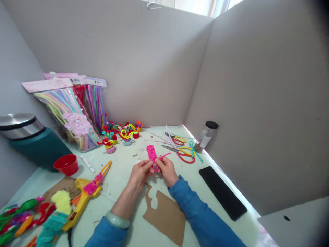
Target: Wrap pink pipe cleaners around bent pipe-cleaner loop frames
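A bright pink fuzzy pipe-cleaner piece (151,152) stands up between my hands, with a small loop at its lower end and a loose pink strand reaching out to the right. My left hand (140,173) pinches its lower left side between thumb and fingers. On the other side, my right hand (166,168) grips the piece near the base of the strand. Both hands nearly touch, just above a brown cardboard sheet (168,216) with a cut-out shape. My fingertips partly cover the loop.
Yellow glue gun (81,202), colourful pipe cleaners (20,219), red cup (67,165) and teal bottle (38,147) are left. Scissors (185,154), a jar (206,136) and black phone (222,192) are right. Packaged pipe cleaners (69,113) lean behind, near small figures (110,147).
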A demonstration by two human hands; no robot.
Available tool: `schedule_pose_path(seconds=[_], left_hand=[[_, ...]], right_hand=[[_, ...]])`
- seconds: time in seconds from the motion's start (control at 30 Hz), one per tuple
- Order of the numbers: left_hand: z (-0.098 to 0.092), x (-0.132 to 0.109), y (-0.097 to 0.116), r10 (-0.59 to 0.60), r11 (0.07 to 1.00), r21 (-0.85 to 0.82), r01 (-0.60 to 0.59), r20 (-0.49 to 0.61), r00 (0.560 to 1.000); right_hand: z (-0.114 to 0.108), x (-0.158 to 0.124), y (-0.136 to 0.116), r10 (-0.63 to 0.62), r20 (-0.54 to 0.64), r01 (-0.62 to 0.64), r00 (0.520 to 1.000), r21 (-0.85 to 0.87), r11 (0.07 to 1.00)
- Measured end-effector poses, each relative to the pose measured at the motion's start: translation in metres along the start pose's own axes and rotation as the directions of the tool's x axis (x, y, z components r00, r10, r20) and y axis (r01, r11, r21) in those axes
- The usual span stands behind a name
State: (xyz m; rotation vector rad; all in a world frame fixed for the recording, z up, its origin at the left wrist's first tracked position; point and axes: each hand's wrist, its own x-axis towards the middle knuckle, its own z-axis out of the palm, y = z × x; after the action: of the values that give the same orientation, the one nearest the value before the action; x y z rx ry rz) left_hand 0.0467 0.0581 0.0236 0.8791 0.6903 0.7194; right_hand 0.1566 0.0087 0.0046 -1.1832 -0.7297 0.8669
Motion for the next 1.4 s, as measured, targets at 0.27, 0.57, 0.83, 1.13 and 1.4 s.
schedule_pose_path(seconds=[0.27,0.57,0.83,1.13,1.4], left_hand=[[-0.0003,-0.0013,0.0018,0.026,0.995,0.094,-0.027,0.009,1.0],[-0.0036,0.0015,-0.0008,0.025,0.995,0.097,-0.024,-0.005,1.0],[0.0015,-0.0018,0.0003,0.056,0.966,0.254,-0.056,0.006,0.998],[0.0011,-0.0019,-0.0024,0.069,0.935,0.347,-0.069,0.012,0.998],[0.0044,-0.0021,-0.0006,0.131,0.896,0.43,-0.11,-0.019,0.991]], right_hand=[[-0.0001,0.0002,0.0003,0.008,0.012,-0.007,1.0,-0.023,1.0],[-0.0043,0.003,0.0053,-0.013,-0.004,0.013,1.0,-0.047,0.999],[-0.0032,-0.0005,-0.0001,-0.054,0.032,0.057,0.998,-0.076,0.995],[-0.0046,0.0003,0.0005,-0.054,0.009,0.054,0.998,-0.056,0.997],[-0.0048,0.002,0.0036,-0.012,0.04,0.012,0.999,0.01,1.0]])
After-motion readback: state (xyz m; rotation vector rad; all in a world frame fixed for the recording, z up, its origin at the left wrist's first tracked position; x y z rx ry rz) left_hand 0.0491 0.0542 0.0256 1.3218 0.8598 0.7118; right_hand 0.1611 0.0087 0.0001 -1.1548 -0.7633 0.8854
